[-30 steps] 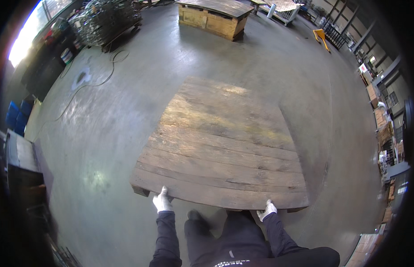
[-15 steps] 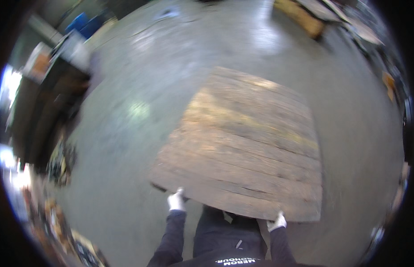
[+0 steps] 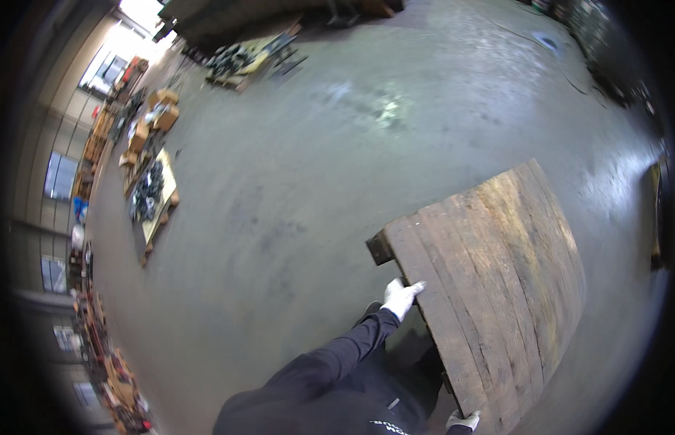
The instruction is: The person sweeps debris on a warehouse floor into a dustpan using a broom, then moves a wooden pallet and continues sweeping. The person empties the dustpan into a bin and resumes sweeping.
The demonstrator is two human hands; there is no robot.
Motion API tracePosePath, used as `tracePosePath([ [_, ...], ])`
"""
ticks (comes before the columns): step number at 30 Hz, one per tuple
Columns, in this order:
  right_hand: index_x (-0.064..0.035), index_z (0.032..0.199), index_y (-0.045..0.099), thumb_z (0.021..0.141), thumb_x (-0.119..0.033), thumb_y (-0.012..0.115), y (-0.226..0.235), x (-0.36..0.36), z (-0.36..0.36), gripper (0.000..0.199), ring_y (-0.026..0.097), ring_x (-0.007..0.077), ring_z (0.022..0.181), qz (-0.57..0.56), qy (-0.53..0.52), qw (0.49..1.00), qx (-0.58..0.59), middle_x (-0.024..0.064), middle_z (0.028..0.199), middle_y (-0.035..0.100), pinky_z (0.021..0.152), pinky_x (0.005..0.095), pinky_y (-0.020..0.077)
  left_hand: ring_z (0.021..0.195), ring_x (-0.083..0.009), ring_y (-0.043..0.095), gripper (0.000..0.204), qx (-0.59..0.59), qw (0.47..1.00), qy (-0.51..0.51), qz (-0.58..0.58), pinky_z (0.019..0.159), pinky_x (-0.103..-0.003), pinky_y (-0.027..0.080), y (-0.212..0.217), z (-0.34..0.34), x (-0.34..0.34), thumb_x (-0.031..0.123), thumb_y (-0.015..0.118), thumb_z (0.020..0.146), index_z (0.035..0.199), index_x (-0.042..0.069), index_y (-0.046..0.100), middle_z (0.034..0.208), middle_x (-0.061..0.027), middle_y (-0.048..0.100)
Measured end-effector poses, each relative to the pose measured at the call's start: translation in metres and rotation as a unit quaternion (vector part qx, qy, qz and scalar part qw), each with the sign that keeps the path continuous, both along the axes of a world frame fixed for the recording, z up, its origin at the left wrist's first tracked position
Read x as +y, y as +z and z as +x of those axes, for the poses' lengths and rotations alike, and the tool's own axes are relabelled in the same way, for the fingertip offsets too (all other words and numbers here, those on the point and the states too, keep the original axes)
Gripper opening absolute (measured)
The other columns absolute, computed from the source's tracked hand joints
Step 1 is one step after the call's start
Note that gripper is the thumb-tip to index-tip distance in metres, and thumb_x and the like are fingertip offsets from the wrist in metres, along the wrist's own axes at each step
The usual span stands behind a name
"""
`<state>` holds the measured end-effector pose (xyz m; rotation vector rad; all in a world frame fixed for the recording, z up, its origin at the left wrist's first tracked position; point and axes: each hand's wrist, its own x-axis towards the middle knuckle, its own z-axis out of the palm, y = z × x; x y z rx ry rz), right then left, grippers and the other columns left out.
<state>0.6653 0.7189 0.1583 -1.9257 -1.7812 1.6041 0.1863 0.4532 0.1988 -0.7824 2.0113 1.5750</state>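
A worn wooden pallet with a planked top lies across the lower right of the head view, close to my body. My left hand, in a white glove, grips its near edge, the thumb over the top boards and the other fingers hidden beneath. Farther down the same edge my right hand, also white-gloved, holds on with its thumb on top; its other fingers are mostly hidden. A block of the pallet's underside shows at the corner beyond my left hand.
Grey concrete floor spreads ahead and left. Pallets with dark metal parts and cardboard boxes stand at the left. Another loaded pallet sits far off by a large dark structure. A hose lies on the floor at far right.
My view has swung left, bringing the left wall and the loaded pallets into sight. The pallet now appears farther right and turned, with both hands still holding its near edge.
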Motion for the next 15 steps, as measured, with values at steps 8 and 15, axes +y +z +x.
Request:
tracePosePath([
  [8, -0.0068, 0.115, 0.061, 0.098, -0.037, 0.047, 0.06, -0.105, -0.001, 0.038, 0.065, 0.0256, 0.102, -0.295, -0.425, 0.84, 0.164, 0.0072, 0.114, 0.067, 0.086, 0.0429, 0.0549, 0.091, -0.0257, 0.062, 0.053, -0.013, 0.998, 0.057, 0.0, 0.079, -0.04, 0.05, 0.041, 0.055, -0.12, 0.028, 0.082, 0.075, 0.106, -0.009, 0.06, 0.101, -0.0193, 0.066],
  [15, -0.0079, 0.132, 0.047, 0.101, -0.036, 0.047, 0.073, -0.121, 0.063, 0.042, 0.052, 0.0329, 0.118, -0.281, -0.469, 0.809, 0.217, 0.0126, 0.132, 0.052, 0.101, 0.0545, 0.0427, 0.097, -0.0268, 0.062, 0.039, -0.025, 0.982, 0.15, 0.111, 0.085, -0.041, 0.053, 0.052, 0.169, -0.152, 0.01, 0.069, 0.086, 0.117, -0.008, 0.053, 0.111, -0.0178, 0.062],
])
